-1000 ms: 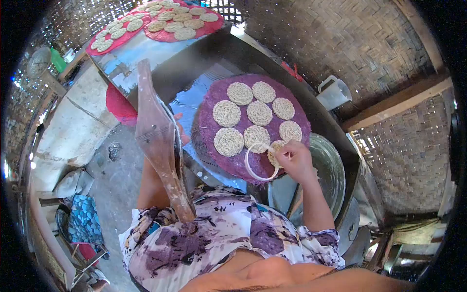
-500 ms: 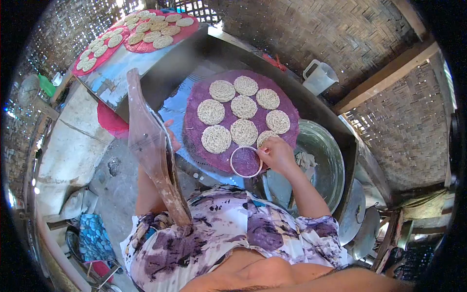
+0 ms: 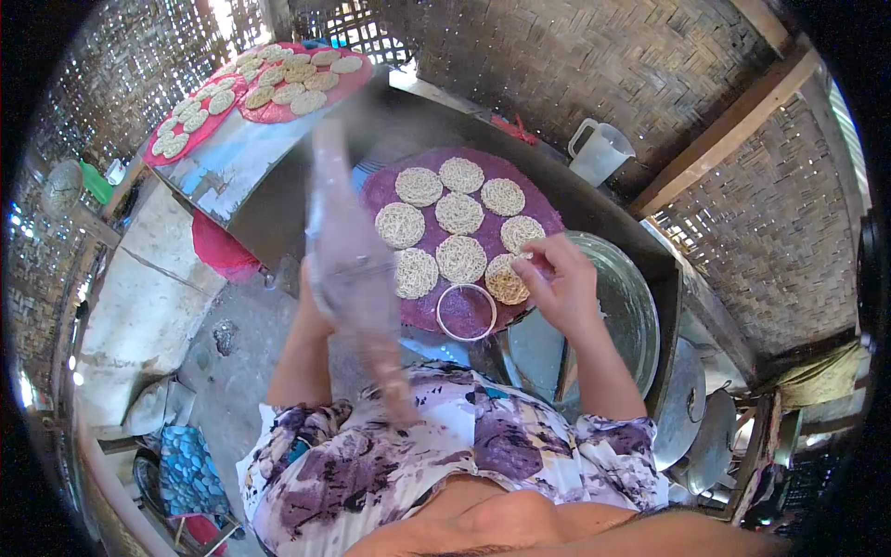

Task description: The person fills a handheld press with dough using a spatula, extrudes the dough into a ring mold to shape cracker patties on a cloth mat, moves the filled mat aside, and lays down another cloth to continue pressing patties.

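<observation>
A white ring (image 3: pixel 466 312) lies flat near the front edge of the round purple mat (image 3: pixel 371 190). Several round noodle-like cakes (image 3: pixel 458 213) sit on the mat behind it. My right hand (image 3: pixel 561 278) is just right of the front-right cake (image 3: pixel 507 279), fingers curled and thumb toward the cake; whether anything small is between them cannot be made out. A long wooden tool (image 3: pixel 353 251), blurred by motion, stands upright before my chest, over the mat's left edge. My left hand (image 3: pixel 314 292) is at its left side, mostly hidden behind it, with its fingers out of sight.
A large metal basin (image 3: pixel 640 306) is at the right of the mat. Pink mats (image 3: pixel 325 97) with more cakes lie at the back left. A clear plastic jug (image 3: pixel 601 153) stands beside the woven wall (image 3: pixel 575 56). Metal lids (image 3: pixel 682 399) lean at the lower right.
The ring has been laid flat on the mat and my right hand has let go of it, moving right. The wooden tool and my left hand have swung right, over the mat's left edge.
</observation>
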The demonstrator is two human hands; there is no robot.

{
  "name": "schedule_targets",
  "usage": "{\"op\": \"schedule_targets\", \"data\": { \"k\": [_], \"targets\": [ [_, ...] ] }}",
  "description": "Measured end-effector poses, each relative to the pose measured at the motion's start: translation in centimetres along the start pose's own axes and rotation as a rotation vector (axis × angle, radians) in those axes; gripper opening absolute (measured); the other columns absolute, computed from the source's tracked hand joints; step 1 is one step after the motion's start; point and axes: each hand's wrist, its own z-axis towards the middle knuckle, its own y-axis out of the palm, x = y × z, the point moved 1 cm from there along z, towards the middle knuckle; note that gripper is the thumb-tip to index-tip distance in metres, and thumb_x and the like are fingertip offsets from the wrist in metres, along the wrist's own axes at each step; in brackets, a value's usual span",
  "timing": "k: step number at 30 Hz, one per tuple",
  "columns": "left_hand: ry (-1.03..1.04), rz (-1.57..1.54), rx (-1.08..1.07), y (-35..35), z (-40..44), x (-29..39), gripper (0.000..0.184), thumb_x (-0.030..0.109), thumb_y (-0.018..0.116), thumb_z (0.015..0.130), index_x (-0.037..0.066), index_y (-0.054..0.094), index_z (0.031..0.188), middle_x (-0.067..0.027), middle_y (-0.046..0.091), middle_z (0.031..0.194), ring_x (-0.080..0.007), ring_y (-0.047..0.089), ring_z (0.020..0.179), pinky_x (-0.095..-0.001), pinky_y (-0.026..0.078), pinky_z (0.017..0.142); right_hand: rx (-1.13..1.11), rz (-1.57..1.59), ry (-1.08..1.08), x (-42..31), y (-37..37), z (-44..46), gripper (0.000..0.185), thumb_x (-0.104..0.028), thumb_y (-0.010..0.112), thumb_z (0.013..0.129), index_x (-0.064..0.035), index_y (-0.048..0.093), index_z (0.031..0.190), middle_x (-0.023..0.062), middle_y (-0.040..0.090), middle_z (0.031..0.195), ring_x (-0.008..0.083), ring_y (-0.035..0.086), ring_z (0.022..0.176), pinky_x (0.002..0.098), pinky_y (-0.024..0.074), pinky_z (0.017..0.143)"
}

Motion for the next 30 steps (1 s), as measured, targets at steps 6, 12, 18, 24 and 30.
{"op": "schedule_targets", "data": {
  "k": [6,12,18,24,30],
  "targets": [
    [0.6,0.483,0.178,7.6,9.1,6.4,0.014,0.019,0.059,0.064,0.007,0.052,0.062,-0.0088,0.052,0.057,-0.0264,0.054,0.055,-0.0369,0.044,0.057,0.263,-0.129,-0.565,-8.7,-6.1,7.1,0.053,-0.036,0.059,0.079,0.0052,0.049,0.111,0.0175,0.055,0.093,0.0317,0.054,0.082,0.0392,0.0439,0.073],
    [0.454,0.375,-0.206,7.0,11.9,13.5,0.005,0.015,0.057,0.065,0.011,0.059,0.068,-0.0104,0.061,0.066,-0.0257,0.061,0.062,-0.0374,0.047,0.058,0.454,-0.514,-0.82,-12.3,-8.9,3.7,0.039,-0.013,0.062,0.075,0.0024,0.048,0.108,0.0165,0.053,0.088,0.028,0.051,0.075,0.0357,0.0418,0.066],
    [0.566,0.592,-0.869,9.7,10.2,12.1,0.022,0.021,0.064,0.06,0.009,0.06,0.078,-0.01,0.06,0.065,-0.0311,0.06,0.063,-0.0414,0.047,0.058,0.072,0.081,-0.319,-7.9,-11.2,-1.9,0.047,0.003,0.06,0.066,-0.0026,0.037,0.107,0.007,0.047,0.077,0.0161,0.049,0.068,0.0268,0.0409,0.059],
    [0.284,0.128,-0.662,8.4,11.6,4.8,0.036,0.024,0.071,0.062,0.005,0.06,0.091,-0.0107,0.063,0.08,-0.0251,0.062,0.076,-0.036,0.049,0.069,0.557,0.21,0.129,-0.9,-19.1,-8.1,0.04,0.003,0.057,0.072,-0.0059,0.038,0.106,0.0023,0.048,0.078,0.0089,0.046,0.07,0.022,0.0401,0.061],
    [-0.608,-1.341,-0.927,14.1,9.1,2.4,0.034,0.023,0.055,0.084,-0.002,0.053,0.107,-0.0237,0.059,0.09,-0.029,0.063,0.079,-0.0338,0.055,0.061,1.31,0.531,-0.104,1.5,-15.7,-9.3,0.031,0.001,0.057,0.075,-0.0057,0.038,0.098,0.0075,0.053,0.082,0.0166,0.051,0.078,0.0326,0.0418,0.077]
  ]
}}
